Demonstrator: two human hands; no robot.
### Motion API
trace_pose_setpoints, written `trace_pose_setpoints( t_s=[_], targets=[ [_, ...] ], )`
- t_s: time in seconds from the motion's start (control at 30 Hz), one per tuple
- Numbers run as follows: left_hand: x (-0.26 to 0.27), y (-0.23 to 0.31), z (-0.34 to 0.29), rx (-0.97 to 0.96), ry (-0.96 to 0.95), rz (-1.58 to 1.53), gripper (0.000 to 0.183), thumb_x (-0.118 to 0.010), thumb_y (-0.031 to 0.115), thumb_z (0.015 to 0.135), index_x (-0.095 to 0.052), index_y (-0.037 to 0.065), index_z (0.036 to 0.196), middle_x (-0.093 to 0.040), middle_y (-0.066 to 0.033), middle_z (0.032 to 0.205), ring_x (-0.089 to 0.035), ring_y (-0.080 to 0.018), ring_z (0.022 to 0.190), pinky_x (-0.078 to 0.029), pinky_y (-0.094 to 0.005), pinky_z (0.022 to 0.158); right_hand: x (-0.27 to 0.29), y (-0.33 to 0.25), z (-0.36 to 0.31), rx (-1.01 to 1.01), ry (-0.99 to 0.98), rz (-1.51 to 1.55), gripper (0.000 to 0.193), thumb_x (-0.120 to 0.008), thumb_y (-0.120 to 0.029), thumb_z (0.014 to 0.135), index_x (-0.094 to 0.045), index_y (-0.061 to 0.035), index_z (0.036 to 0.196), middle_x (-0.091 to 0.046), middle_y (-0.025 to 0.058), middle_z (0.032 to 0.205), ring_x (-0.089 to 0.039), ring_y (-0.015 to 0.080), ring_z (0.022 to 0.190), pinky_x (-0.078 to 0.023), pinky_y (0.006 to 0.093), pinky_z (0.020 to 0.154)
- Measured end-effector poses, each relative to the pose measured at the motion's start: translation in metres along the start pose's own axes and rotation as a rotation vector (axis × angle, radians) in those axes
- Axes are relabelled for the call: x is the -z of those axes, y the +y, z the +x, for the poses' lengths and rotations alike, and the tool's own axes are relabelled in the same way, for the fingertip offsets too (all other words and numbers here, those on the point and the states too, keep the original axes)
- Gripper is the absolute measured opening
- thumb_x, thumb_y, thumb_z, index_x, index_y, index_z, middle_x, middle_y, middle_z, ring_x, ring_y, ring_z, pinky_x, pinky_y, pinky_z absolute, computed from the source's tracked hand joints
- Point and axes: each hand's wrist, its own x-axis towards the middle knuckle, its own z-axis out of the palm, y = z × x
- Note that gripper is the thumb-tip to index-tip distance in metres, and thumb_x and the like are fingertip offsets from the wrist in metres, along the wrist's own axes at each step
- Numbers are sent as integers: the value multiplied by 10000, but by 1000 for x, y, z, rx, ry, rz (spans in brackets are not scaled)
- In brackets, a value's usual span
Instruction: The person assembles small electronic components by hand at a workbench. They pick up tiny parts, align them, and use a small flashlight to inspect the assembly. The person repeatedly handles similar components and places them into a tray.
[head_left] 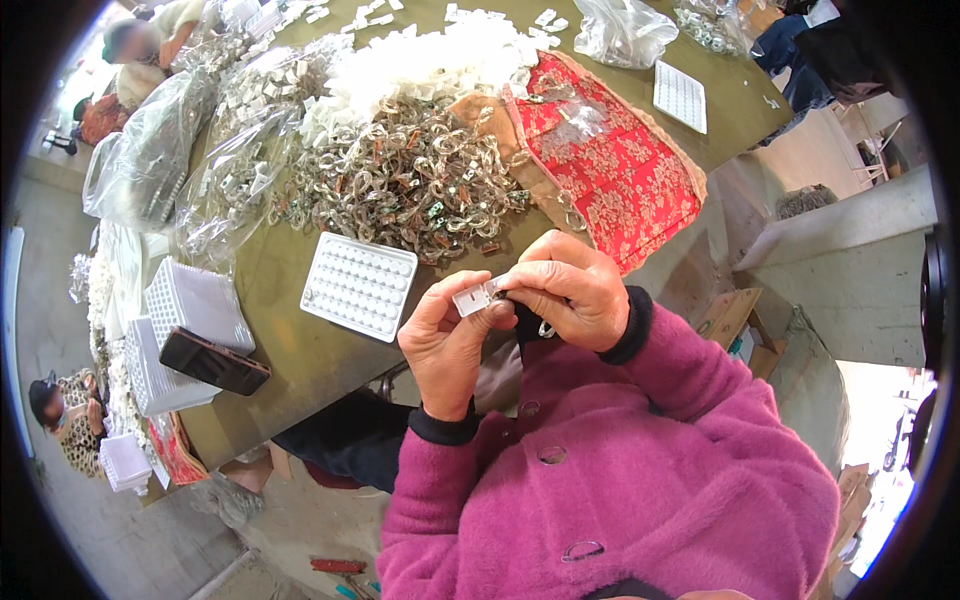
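In front of my chest, at the table's edge, my two hands meet around a small white plastic housing (pixel 470 299). My left hand (pixel 445 345) pinches the housing between thumb and fingers. My right hand (pixel 575 295) is closed at its other end, on a small wired part; a loop of pale wire (pixel 546 329) hangs below those fingers. Just beyond lies a heap of coiled wires (pixel 410 180) with little boards among them. To the left of my hands is a white tray (pixel 360 285) with rows of round pockets.
A phone (pixel 215 360) leans on stacked white trays (pixel 200 300) at the left. White plastic pieces (pixel 430 60) are piled behind the wires. A red patterned cloth (pixel 610 160) covers the table's right part, near another tray (pixel 680 97). Other people sit at the far left.
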Motion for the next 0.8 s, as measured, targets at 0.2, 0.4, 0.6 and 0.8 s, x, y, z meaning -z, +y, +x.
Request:
trace_pose_setpoints(
  t_s=[0.2,0.4,0.6,0.8],
  targets=[
    [-3,1,3,-8,-33,-10,334,-731,-92,911,-666,-45,1235,-736,-119,1039,-731,-172,844,-641,-294,747,4,5,-1,-2,-25,39,251,-758,54,867,-735,-27,1104,-660,110,957,-675,253,778,-555,335,680],
    [-8,5,8,163,16,-209,335,-697,-61,944,-644,-52,1275,-732,-136,1014,-728,-187,805,-648,-324,732,5,6,1,-9,-21,74,260,-745,77,864,-732,-22,1105,-672,105,969,-695,242,794,-563,322,693],
    [-16,6,14,220,4,-355,348,-662,-73,950,-623,-61,1296,-731,-156,1022,-727,-198,819,-648,-336,727,8,4,-5,-174,88,78,223,-779,73,840,-709,-17,1032,-684,101,915,-694,213,797,-559,309,693],
    [-23,-1,17,261,-18,-417,348,-670,-55,951,-618,-61,1294,-728,-150,1026,-714,-197,801,-646,-337,704,13,10,-5,-122,103,44,191,-761,98,834,-682,-9,971,-680,99,893,-677,187,778,-546,310,678]
  ],
)
